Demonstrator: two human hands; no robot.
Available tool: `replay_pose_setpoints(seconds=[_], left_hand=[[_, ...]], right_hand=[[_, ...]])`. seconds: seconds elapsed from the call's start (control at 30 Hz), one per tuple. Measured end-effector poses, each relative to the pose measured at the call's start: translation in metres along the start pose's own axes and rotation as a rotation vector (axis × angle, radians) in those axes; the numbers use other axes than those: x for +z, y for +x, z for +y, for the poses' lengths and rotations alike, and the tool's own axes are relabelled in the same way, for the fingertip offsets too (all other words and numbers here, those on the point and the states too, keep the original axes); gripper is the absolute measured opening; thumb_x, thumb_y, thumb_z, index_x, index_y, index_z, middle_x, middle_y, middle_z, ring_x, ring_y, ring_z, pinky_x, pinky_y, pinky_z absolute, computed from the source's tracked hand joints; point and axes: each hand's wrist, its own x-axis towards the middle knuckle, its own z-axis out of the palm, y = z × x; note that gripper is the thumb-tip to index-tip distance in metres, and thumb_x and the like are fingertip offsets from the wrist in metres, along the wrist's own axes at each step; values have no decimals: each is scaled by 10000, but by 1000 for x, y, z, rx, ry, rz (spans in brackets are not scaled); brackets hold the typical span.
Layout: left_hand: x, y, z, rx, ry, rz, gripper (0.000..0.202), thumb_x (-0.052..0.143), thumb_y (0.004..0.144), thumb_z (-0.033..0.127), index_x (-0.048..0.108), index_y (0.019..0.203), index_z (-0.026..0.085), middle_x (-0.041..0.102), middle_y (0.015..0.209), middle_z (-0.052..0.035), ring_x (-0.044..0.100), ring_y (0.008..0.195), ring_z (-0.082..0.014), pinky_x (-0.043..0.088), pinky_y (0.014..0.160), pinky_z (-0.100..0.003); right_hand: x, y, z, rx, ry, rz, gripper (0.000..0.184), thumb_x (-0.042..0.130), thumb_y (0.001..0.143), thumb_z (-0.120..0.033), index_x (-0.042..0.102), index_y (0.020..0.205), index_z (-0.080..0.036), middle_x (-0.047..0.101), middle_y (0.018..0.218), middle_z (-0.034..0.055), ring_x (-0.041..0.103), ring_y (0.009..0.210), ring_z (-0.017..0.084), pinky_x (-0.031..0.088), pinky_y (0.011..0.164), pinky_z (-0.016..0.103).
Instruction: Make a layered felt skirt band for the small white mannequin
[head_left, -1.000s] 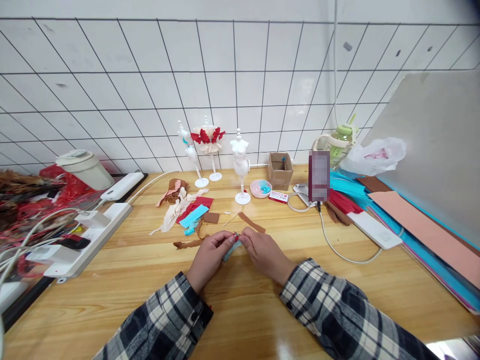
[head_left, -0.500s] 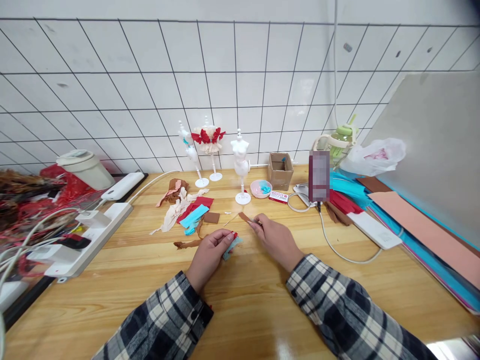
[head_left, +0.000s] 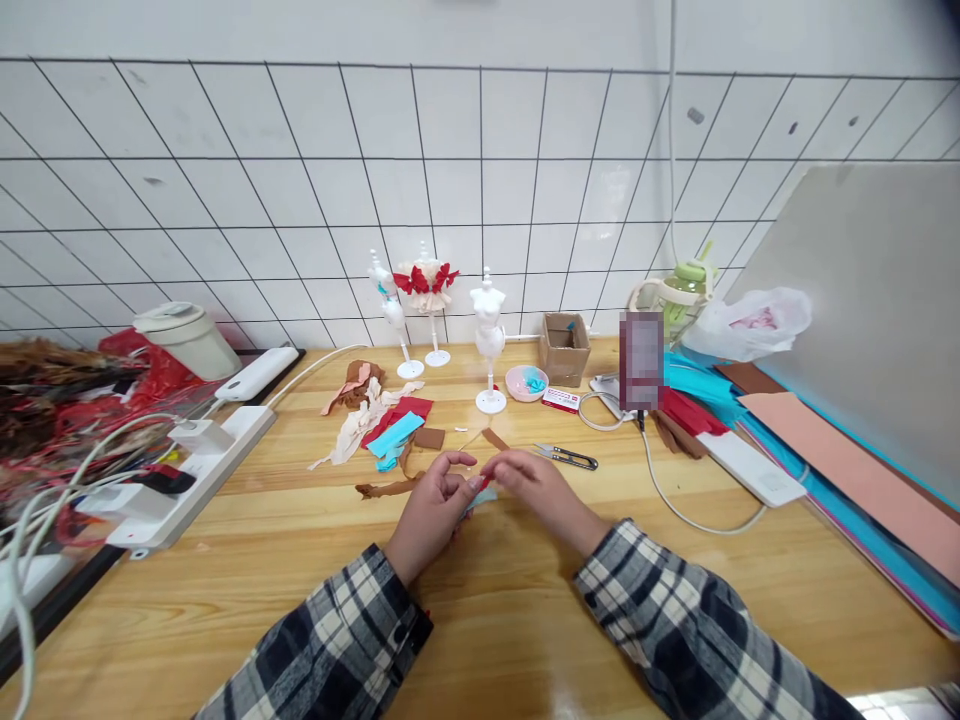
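back from its reach toward the brown strip point(head_left: 495, 439), the right hand point(head_left: 546, 490) now meets the left hand point(head_left: 431, 505) again near the middle of the wooden table point(head_left: 480, 620), and a pair of thread snips point(head_left: 568, 458) lies on the wood just right of the hands, where none showed half a second ago. the left hand has barely shifted. both hands pinch the same small red and light-blue fabric piece point(head_left: 484, 489) between thumb and fingertips, the left from its left end and the right from its right end; the piece sits low over the table, mostly hidden by the fingers, so its shape cannot be told. with the snips lying apart from the hands, the work on the piece looks to be fingertip handling rather than cutting at this moment. behind the hands lies a pile of fabric scraps point(head_left: 390, 425) in cream, red, blue and brown, and beyond it a white mini mannequin point(head_left: 489, 335) stands upright near a pink dish point(head_left: 526, 382) and a small cardboard box point(head_left: 565, 348). a white power strip point(head_left: 187, 470) lies well off to the left.
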Motion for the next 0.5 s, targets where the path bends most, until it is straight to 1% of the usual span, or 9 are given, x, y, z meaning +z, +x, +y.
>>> replay_pose_setpoints(seconds=[0.03,0.07,0.13,0.2,0.27,0.33,0.43,0.5], left_hand=[[0,0,0,21,3,-5,441,601,775,522,457,1055,213,444,495,116,357,344,-63,265,347,-158],[-1,0,0,44,2,-5,435,596,784,512,452,1064,212,459,509,109,378,371,-68,278,372,-164],[-1,0,1,85,-11,0,423,591,795,496,455,1074,210,519,561,80,456,462,-89,323,445,-178],[-1,-1,1,109,-19,-13,424,589,798,490,460,1089,209,571,623,53,508,546,-109,349,505,-194],[0,-2,1,122,-12,-52,432,583,806,482,458,1115,206,577,635,47,509,563,-116,347,524,-203],[1,-2,1,129,-3,-86,439,574,819,470,452,1142,200,570,629,47,504,566,-119,347,537,-208],[1,-2,1,112,-18,-99,469,567,821,481,449,1171,193,578,642,39,509,570,-119,358,544,-210],[0,-2,1,76,-32,-100,510,585,799,500,456,1182,189,589,652,33,512,555,-116,372,528,-210]], right_hand=[[6,-1,0,55,126,-49,294,555,845,-447,639,931,-179,665,862,48,603,800,175,462,729,306],[9,-1,0,110,242,-62,319,618,799,-436,612,995,-184,665,870,41,605,782,166,466,703,294],[13,-1,2,215,443,-44,475,706,720,-400,540,1122,-209,656,920,36,607,775,152,472,661,271],[13,-1,3,294,585,-57,547,726,697,-387,509,1171,-222,641,931,30,607,774,142,473,623,249],[13,-1,4,332,627,-105,504,730,696,-374,544,1133,-206,624,859,12,598,736,126,460,583,222],[15,-1,4,332,629,-109,475,734,693,-353,558,1106,-197,610,790,-8,591,699,114,453,566,210],[15,1,6,320,649,-20,497,747,667,-334,541,1102,-208,604,761,-25,591,667,114,471,562,224],[9,3,9,307,661,73,494,743,660,-326,537,1093,-212,595,756,-32,594,670,115,488,573,232]])
